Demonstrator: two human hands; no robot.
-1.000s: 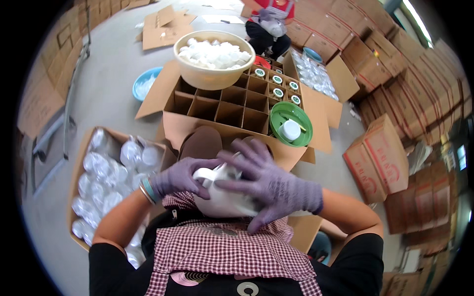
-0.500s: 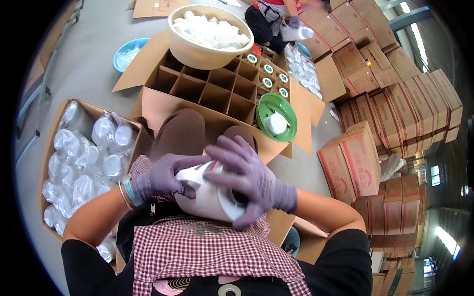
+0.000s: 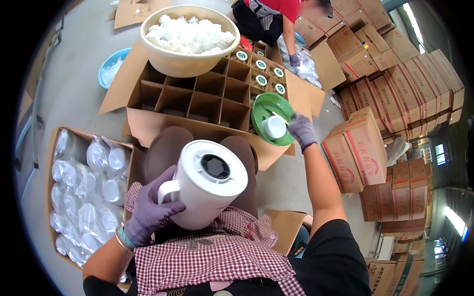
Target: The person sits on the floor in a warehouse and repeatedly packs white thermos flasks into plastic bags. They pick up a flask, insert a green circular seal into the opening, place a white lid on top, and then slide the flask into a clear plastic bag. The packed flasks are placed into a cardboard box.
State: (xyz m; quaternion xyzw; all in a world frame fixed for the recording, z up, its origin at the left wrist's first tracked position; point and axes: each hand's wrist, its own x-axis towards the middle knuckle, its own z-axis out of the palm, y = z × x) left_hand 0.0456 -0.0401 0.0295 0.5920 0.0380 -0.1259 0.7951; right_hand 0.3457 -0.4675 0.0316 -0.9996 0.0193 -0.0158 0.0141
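holding, item 1: the left hand (image 3: 150,209), in a purple-grey knit glove, fingers curled round the handle (image 3: 166,189) of a white jug (image 3: 197,197). the white jug is above the lap, in front of the checked apron (image 3: 207,259), tilted, with 1 flat round end facing up and a black disc (image 3: 215,166) at its middle.

item 2: the right hand (image 3: 301,131), gloved alike, arm stretched forward to the right rim of a green basin (image 3: 257,109). its fingers look bunched but blurred; from where i stand i cannot tell whether they pinch anything.

item 3: the green basin, at the near right corner of a divided carton (image 3: 170,121), with 1 white cap-like piece (image 3: 274,127) inside.

item 4: the divided carton, with at least 5 white-and-green tops (image 3: 260,80) in its right-hand cells.

item 5: a cream basin (image 3: 185,69) on the carton's far side, heaped with small white pieces (image 3: 190,37).

item 6: on the person's left, a carton of plastic-wrapped goods (image 3: 89,185).

item 7: a blue basin (image 3: 103,81) on the floor, clear plastic inside.

item 8: a co-worker in a red top (image 3: 281,9), 1 gloved hand (image 3: 295,60) lowered to clear-wrapped items (image 3: 305,66).

item 9: stacked brown cartons (image 3: 414,93), right.
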